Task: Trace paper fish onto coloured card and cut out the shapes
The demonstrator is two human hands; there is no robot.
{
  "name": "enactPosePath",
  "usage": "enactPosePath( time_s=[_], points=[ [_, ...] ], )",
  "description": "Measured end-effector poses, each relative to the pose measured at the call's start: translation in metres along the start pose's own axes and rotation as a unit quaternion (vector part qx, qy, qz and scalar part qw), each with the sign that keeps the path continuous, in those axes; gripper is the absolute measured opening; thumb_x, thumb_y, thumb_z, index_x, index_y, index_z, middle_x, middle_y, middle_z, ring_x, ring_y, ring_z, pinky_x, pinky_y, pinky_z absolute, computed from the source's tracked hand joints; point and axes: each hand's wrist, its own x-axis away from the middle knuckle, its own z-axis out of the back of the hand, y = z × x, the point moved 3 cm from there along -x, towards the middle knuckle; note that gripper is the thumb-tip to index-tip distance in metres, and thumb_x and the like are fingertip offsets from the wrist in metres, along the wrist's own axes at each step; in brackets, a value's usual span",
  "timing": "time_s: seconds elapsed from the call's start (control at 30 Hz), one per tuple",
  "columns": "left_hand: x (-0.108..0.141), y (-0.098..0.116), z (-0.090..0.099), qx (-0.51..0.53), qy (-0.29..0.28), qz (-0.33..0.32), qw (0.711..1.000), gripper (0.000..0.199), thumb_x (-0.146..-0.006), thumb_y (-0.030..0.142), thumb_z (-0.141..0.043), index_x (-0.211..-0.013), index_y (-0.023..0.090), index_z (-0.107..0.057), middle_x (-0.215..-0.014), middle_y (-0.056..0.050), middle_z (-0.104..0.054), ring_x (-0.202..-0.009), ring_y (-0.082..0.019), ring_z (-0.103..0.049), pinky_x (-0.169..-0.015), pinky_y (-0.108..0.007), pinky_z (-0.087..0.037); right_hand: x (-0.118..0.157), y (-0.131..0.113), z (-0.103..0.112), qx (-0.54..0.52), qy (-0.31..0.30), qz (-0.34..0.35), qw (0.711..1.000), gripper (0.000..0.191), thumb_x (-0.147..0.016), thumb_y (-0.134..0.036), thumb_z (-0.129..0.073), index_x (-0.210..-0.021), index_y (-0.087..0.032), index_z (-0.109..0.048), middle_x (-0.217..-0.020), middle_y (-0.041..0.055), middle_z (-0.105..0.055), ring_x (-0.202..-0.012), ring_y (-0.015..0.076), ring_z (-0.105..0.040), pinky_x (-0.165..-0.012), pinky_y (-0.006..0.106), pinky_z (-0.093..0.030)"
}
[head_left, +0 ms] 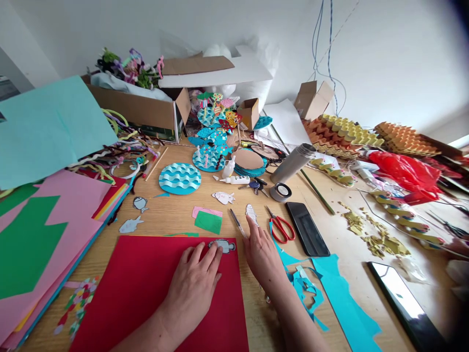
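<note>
My left hand (196, 274) lies over a large red paper sheet (135, 288), fingers stretched out. Its fingertips rest on a small grey fish cutout (225, 245) at the sheet's upper right corner. To the right, my right hand (263, 249) is low over the wood with its fingers extended. A pen (237, 221) lies beside that hand, its lower end by the thumb side; whether they touch I cannot tell. Just past the fingertips is a white fish cutout (251, 213). Red-handled scissors (281, 229) lie right of the hand.
Coloured paper sheets (25, 244) are stacked at left. Green paper (208, 222), a glue bottle (236, 180), a blue wavy disc (180, 178) and a metal flask (293, 164) stand or lie farther back. A black phone (308, 229) and blue scraps (344, 303) occupy the right.
</note>
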Motion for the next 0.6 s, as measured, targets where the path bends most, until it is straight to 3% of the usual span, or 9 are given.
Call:
enactPosePath(
  time_s=[0.2,0.37,0.5,0.6],
  points=[
    [0.0,-0.001,0.002,0.002,0.006,0.0,1.0,0.04,-0.096,0.033,-0.041,-0.133,0.023,-0.052,-0.135,0.001,-0.057,-0.116,-0.026,-0.048,-0.095,-0.043,-0.036,-0.001,-0.001,0.015,-0.084,0.034,-0.033,0.995,0.05,-0.092,-0.014,-0.032,-0.141,-0.015,-0.037,-0.094,0.0113,-0.062,-0.086,0.024,-0.057,-0.075,0.038,-0.047],
    [0.0,0.001,0.002,-0.007,-0.009,-0.002,1.0,0.041,-0.096,0.033,-0.039,-0.134,0.022,-0.051,-0.14,0.0,-0.053,-0.119,-0.027,-0.046,-0.097,-0.044,-0.036,0.002,0.0,0.04,-0.248,0.136,-0.078,0.956,0.032,-0.094,-0.024,-0.036,-0.113,-0.021,-0.062,-0.084,0.0053,-0.059,-0.074,0.0182,-0.057,-0.067,0.031,-0.047],
    [0.0,0.001,0.002,-0.012,-0.013,0.001,1.0,0.041,-0.097,0.034,-0.038,-0.134,0.022,-0.052,-0.14,0.0,-0.052,-0.12,-0.027,-0.046,-0.098,-0.044,-0.035,0.005,0.001,0.04,-0.331,0.177,-0.072,0.924,0.024,-0.092,-0.024,-0.044,-0.11,-0.022,-0.059,-0.096,0.0062,-0.065,-0.089,0.0197,-0.061,-0.075,0.034,-0.049],
    [0.0,0.001,0.003,-0.009,-0.017,-0.001,1.0,0.041,-0.096,0.035,-0.039,-0.134,0.023,-0.052,-0.139,-0.001,-0.053,-0.12,-0.026,-0.046,-0.098,-0.044,-0.035,0.008,-0.001,0.036,-0.359,0.219,-0.065,0.905,0.021,-0.089,-0.027,-0.054,-0.108,-0.022,-0.054,-0.095,0.0066,-0.066,-0.09,0.0207,-0.063,-0.079,0.038,-0.049]
  ],
)
